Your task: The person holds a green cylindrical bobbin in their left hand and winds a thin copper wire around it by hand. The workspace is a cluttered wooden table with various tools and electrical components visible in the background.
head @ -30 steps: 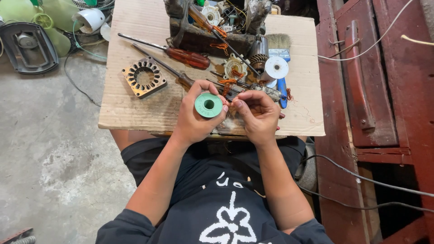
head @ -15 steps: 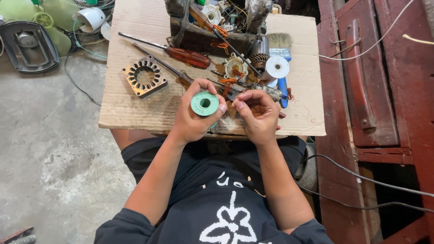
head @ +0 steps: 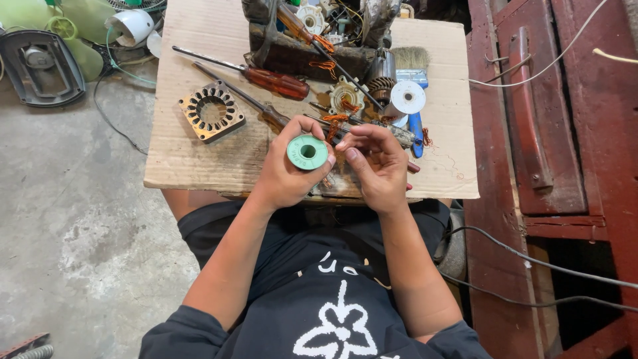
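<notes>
lifted slightly: small green round plastic spool (head: pixel 308 152) gripped in left hand (head: pixel 287 174), flat face up, just left of right hand (head: pixel 377 166) fingertips (head: pixel 350 155) pinched toward it, mid-frame.

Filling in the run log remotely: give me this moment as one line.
left hand: holds green spool | right hand: fingertips beside spool, grip unclear | surface: cardboard sheet | nearby: two screwdrivers, metal stator plate, white spool

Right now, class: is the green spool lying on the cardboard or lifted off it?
Lifted: the left hand holds the green spool above the cardboard, its flat face toward the camera.
</notes>
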